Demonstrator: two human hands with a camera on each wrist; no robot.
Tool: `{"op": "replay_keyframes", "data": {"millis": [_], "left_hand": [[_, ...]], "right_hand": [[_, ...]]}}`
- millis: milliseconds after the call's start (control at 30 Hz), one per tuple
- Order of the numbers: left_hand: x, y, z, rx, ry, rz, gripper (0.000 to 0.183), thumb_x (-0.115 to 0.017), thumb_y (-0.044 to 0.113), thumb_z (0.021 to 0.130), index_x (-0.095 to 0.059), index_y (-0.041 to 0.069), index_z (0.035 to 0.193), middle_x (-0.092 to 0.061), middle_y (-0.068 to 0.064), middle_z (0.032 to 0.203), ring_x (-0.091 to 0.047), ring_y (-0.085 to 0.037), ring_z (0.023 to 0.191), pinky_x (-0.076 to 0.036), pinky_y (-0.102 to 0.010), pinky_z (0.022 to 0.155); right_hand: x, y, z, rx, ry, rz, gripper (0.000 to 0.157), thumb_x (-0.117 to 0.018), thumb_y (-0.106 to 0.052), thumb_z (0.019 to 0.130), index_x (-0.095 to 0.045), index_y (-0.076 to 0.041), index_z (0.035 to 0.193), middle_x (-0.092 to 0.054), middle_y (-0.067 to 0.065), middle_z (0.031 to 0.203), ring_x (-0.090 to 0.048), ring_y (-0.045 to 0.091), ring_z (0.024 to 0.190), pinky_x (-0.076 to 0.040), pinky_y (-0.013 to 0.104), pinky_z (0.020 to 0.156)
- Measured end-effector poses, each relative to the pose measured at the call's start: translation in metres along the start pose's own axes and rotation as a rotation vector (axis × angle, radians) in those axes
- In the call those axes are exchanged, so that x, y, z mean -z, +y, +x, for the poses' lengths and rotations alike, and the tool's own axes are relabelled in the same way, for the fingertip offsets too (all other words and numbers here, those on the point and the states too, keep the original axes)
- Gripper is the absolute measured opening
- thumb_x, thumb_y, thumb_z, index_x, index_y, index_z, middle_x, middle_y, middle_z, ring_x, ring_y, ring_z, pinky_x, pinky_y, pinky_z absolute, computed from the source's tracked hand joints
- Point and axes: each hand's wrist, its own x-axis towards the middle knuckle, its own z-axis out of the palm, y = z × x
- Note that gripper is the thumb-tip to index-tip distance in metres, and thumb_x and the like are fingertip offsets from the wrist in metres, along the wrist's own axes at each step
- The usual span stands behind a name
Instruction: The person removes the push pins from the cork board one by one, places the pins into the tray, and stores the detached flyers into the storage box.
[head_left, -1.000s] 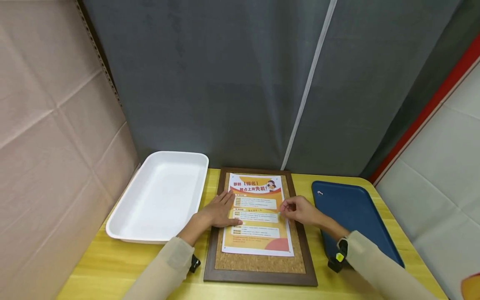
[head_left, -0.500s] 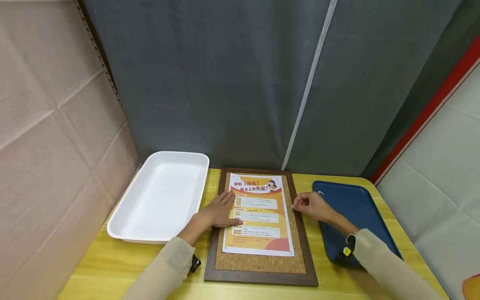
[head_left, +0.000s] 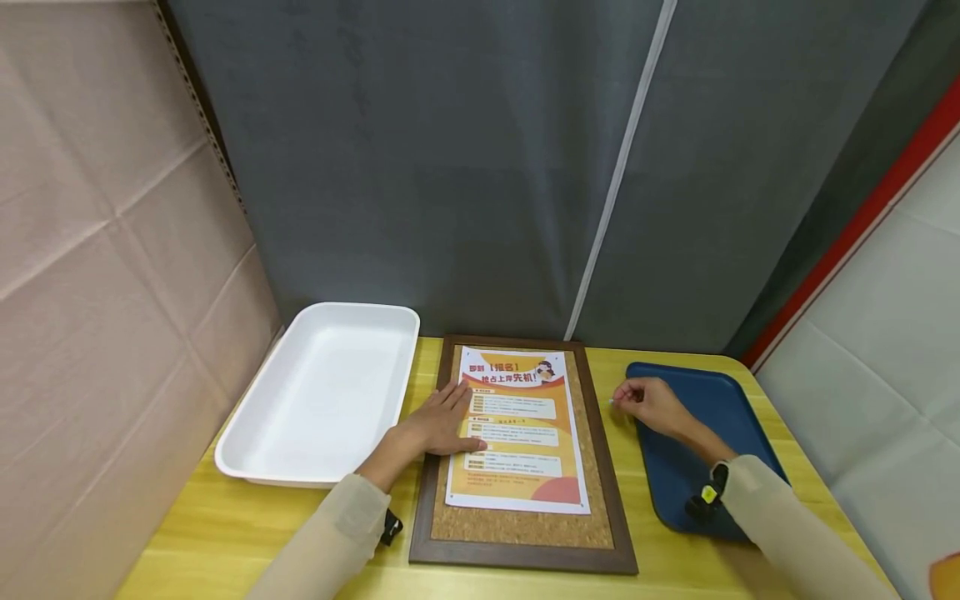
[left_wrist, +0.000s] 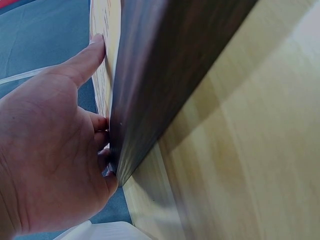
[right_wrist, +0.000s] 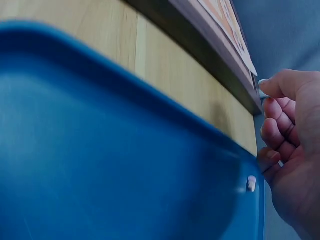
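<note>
A printed poster (head_left: pixel 517 496) in orange and white lies on a brown-framed cork board (head_left: pixel 525 527). Small dark marks show near the poster's corners. My left hand (head_left: pixel 438 423) rests on the poster's left side, fingers spread and thumb out. In the left wrist view its fingertips reach over the wooden frame (left_wrist: pixel 145 75). Right of the board, my right hand (head_left: pixel 654 406) pinches a small pale push pin (right_wrist: pixel 262 89) between thumb and forefinger, above the table near the blue tray (head_left: pixel 705 392). Another push pin (right_wrist: pixel 251 183) lies in that tray, seen in the right wrist view.
A deep white tray (head_left: pixel 322 392) stands on the left of the wooden table (head_left: pixel 375 575), close to the board. Behind the table hangs a grey curtain (head_left: pixel 450 183). Pale fabric walls (head_left: pixel 112 292) close off the sides.
My right hand has moved off the poster to the right, past the board's frame toward the blue tray, still pinching the small pin. The left hand has stayed in place.
</note>
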Motion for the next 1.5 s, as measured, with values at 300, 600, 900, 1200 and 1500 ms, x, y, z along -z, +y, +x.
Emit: {"op": "replay_keyframes", "data": {"millis": [300, 600, 900, 1200, 1500], "left_hand": [[-0.001, -0.001, 0.0, 0.002, -0.007, -0.002, 0.103, -0.058, 0.067, 0.101, -0.018, 0.0, 0.169, -0.01, -0.016, 0.177, -0.01, -0.035, 0.164, -0.016, -0.052, 0.131], [0.0, -0.002, 0.0, -0.007, -0.006, -0.009, 0.103, -0.059, 0.065, 0.101, -0.018, -0.001, 0.168, -0.01, -0.017, 0.177, -0.011, -0.036, 0.164, -0.017, -0.052, 0.131], [0.002, -0.002, -0.001, -0.001, -0.009, -0.004, 0.103, -0.06, 0.064, 0.101, -0.018, -0.001, 0.168, -0.01, -0.018, 0.177, -0.011, -0.037, 0.164, -0.017, -0.052, 0.131], [0.002, -0.002, -0.001, -0.004, -0.007, 0.0, 0.102, -0.059, 0.064, 0.101, -0.018, -0.002, 0.168, -0.011, -0.019, 0.177, -0.011, -0.037, 0.164, -0.017, -0.052, 0.131], [0.001, -0.001, 0.0, -0.014, -0.001, 0.0, 0.102, -0.059, 0.064, 0.101, -0.019, -0.003, 0.168, -0.012, -0.019, 0.177, -0.012, -0.037, 0.164, -0.018, -0.053, 0.131]], "right_hand": [[0.012, 0.018, -0.002, -0.102, 0.049, -0.067, 0.007, -0.076, -0.008, 0.097, -0.074, -0.002, 0.095, -0.068, 0.004, 0.084, -0.058, 0.013, 0.071, -0.048, 0.025, 0.062], [0.023, 0.031, -0.005, -0.098, 0.14, -0.115, 0.007, -0.077, -0.009, 0.096, -0.076, -0.003, 0.093, -0.072, 0.005, 0.084, -0.059, 0.01, 0.07, -0.048, 0.024, 0.062], [0.033, 0.042, -0.008, -0.158, 0.127, -0.166, 0.011, -0.075, -0.01, 0.098, -0.074, 0.001, 0.096, -0.071, 0.005, 0.085, -0.058, 0.016, 0.074, -0.047, 0.025, 0.064], [0.036, 0.048, -0.012, -0.183, 0.145, -0.176, 0.01, -0.075, -0.009, 0.097, -0.074, 0.001, 0.096, -0.07, 0.007, 0.085, -0.057, 0.015, 0.072, -0.045, 0.025, 0.063], [0.035, 0.055, -0.01, -0.215, 0.153, -0.179, 0.011, -0.074, -0.009, 0.097, -0.074, 0.002, 0.095, -0.07, 0.007, 0.085, -0.056, 0.015, 0.072, -0.044, 0.025, 0.063]]}}
